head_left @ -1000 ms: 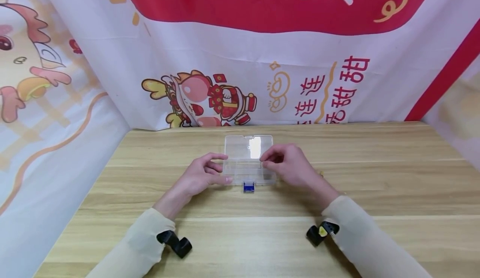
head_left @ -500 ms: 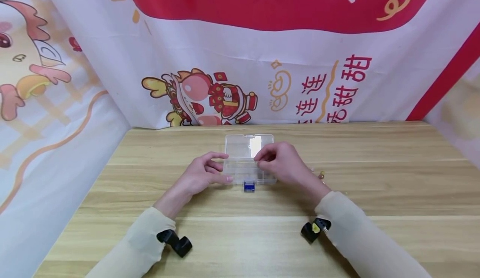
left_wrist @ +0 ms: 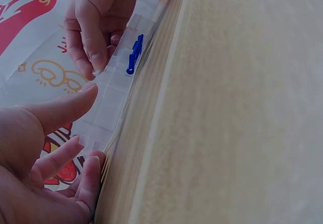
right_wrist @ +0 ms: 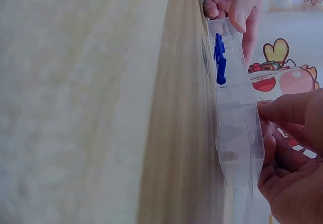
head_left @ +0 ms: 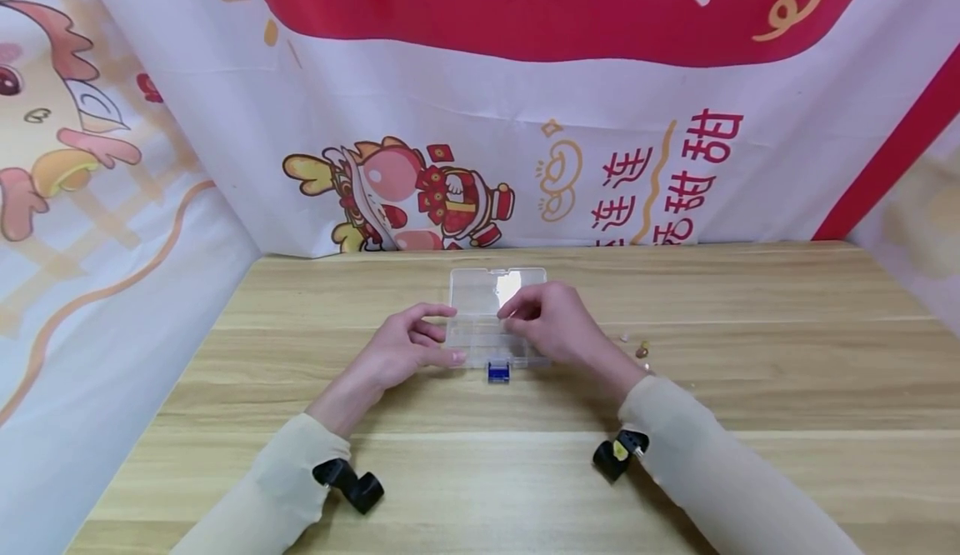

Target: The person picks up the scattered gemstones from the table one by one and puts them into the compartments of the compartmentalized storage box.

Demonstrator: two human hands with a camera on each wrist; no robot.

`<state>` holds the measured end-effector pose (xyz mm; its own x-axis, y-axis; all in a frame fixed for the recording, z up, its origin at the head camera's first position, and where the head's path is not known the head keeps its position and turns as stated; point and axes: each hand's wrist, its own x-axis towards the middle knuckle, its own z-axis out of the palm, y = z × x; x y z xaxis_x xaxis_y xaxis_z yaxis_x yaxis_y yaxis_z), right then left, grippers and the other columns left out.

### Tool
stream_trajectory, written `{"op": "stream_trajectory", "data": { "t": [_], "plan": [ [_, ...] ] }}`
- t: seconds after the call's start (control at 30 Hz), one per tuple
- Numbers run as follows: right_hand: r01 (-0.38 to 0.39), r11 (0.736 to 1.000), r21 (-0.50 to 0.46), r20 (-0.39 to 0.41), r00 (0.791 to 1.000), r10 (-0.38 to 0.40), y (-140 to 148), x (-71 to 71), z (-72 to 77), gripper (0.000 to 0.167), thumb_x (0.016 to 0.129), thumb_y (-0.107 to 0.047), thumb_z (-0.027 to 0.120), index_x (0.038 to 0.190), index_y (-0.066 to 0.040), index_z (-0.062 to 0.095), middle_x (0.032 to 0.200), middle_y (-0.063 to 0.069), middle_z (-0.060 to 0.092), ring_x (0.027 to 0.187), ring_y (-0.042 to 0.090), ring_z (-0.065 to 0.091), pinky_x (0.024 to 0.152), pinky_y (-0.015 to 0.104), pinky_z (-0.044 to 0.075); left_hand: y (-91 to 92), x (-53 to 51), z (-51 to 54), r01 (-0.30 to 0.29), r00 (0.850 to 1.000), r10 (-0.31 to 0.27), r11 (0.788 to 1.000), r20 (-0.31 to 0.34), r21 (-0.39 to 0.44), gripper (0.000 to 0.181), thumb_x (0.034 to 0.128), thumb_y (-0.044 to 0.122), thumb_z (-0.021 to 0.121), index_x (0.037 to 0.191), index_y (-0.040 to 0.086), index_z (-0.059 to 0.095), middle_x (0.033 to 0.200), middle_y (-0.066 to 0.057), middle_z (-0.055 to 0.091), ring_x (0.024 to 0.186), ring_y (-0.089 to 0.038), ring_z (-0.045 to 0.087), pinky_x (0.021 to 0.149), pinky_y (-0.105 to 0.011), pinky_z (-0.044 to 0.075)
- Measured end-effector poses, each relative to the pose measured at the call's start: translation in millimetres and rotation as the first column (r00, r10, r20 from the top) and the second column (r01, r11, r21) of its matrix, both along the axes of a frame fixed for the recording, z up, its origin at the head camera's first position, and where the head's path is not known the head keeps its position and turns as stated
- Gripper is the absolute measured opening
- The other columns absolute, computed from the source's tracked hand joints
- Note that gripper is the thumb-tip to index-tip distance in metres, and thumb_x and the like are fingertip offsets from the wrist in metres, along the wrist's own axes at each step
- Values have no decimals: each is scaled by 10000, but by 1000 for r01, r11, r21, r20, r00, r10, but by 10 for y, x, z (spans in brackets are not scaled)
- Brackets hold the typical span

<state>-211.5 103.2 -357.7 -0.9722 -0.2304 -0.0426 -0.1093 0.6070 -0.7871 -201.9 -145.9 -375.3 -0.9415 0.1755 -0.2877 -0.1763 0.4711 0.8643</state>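
Note:
A clear plastic compartment box (head_left: 486,340) lies on the table with its lid (head_left: 474,290) raised towards the back and a blue latch (head_left: 498,372) at the front. My left hand (head_left: 396,347) holds the box's left end, index finger at the back, thumb at the front corner. Over the middle compartments is my right hand (head_left: 555,322), thumb and index fingertips together. Between them, in the left wrist view, a small whitish clear piece (left_wrist: 96,73) shows; its kind is too small to tell. The right wrist view shows dark small contents (right_wrist: 229,155) in an end compartment.
Right of the box, partly beside my right forearm, lie several tiny pieces, among them a brownish-gold one (head_left: 642,350) and a whitish one (head_left: 624,338). A printed cloth (head_left: 480,105) hangs behind the wooden table (head_left: 480,472).
My right hand has moved left across the box, from its right compartments to the middle. Tiny pieces on the table have come into view beside the forearm. My left hand stays put.

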Motion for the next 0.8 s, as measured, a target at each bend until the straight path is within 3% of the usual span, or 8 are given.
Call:
{"op": "stream_trajectory", "data": {
  "t": [0.4,0.8],
  "plan": [
    [-5,999,45,-9,1000,6,-68,12,18,98,970,-101,762,1013,-161,826,937,34,727,880,215,616,751,296,525,-5,0,-10,1,1000,-2,1000,-10,-11,660,841,288,923,1431,255,628,1271,-106,629,1104,-267,580,957,-362,489],
    [13,998,64,52,998,-17,-117,10,35,94,979,-141,768,1026,-199,824,951,20,719,901,214,616,761,306,520,0,4,-7,1,1000,-2,1000,-11,-9,647,855,263,912,1434,245,625,1268,-108,628,1097,-263,582,948,-355,491]
  ]
}}
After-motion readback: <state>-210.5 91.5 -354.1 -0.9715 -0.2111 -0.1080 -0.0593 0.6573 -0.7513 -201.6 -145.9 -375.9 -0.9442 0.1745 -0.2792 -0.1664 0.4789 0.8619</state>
